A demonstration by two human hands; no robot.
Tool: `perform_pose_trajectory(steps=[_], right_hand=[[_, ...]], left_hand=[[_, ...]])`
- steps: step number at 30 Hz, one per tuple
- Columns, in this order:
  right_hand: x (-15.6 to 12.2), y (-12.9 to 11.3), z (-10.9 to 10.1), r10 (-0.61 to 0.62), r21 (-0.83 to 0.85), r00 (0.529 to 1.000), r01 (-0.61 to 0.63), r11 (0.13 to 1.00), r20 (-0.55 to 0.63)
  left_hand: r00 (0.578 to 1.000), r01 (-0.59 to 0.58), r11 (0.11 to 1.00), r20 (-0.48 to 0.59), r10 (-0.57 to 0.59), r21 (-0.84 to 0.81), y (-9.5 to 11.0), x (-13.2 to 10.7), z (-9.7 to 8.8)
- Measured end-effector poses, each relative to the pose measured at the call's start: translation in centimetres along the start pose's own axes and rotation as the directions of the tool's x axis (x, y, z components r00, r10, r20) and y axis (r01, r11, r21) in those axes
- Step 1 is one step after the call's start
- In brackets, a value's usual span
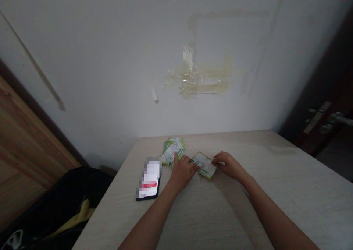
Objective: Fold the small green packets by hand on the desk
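Holding a green-and-white card (206,164) over the table (204,217), we are pinching its right edge with our right hand (228,164); our left hand (182,171) is touching its left edge beside the card pile (173,150), whether clamped we cannot tell.

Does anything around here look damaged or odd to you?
Yes: the wall behind the table looks stained, with crinkled clear tape stuck over a yellowed patch. Less strikingly, the pile of green-and-white cards by the left hand is unevenly stacked.
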State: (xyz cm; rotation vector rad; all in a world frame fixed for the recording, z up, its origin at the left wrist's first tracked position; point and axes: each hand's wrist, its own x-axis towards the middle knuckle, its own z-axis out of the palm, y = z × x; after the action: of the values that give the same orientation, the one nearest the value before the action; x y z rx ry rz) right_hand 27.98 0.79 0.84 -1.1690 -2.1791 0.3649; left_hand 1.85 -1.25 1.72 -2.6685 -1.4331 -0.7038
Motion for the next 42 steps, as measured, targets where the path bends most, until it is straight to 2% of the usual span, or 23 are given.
perform_pose_trajectory(steps=[7, 14, 22, 33, 42], right_hand=[[0.1, 0.3, 0.3, -0.018, -0.025, 0.995, 0.02, 0.999, 0.093], [-0.3, -1.2, 1.5, 0.04, -0.098, 0.994, -0.03, 0.995, 0.102], [-1.0, -0.7, 3.0, 0.049, -0.153, 0.99, -0.028, 0.988, 0.132], [-0.7, -0.7, 2.5, -0.019, -0.078, 0.991, 0.03, 0.996, 0.134], [-0.5, -1.4, 2.3, -0.012, -0.003, 0.991, 0.013, 1.0, 0.136]], left_hand=[[0.998, -0.035, 0.999, 0.043, 0.035, -0.009, -0.7, 0.0, 1.4], [0.987, -0.066, 0.993, 0.139, 0.079, -0.094, -1.0, -0.3, 2.0], [0.986, -0.077, 0.992, 0.142, 0.091, -0.102, -1.0, -0.4, 1.5], [0.989, -0.097, 0.993, 0.103, 0.104, -0.074, -1.3, -0.4, 1.7], [0.989, -0.107, 0.993, 0.097, 0.112, -0.058, -1.1, -0.1, 1.4]])
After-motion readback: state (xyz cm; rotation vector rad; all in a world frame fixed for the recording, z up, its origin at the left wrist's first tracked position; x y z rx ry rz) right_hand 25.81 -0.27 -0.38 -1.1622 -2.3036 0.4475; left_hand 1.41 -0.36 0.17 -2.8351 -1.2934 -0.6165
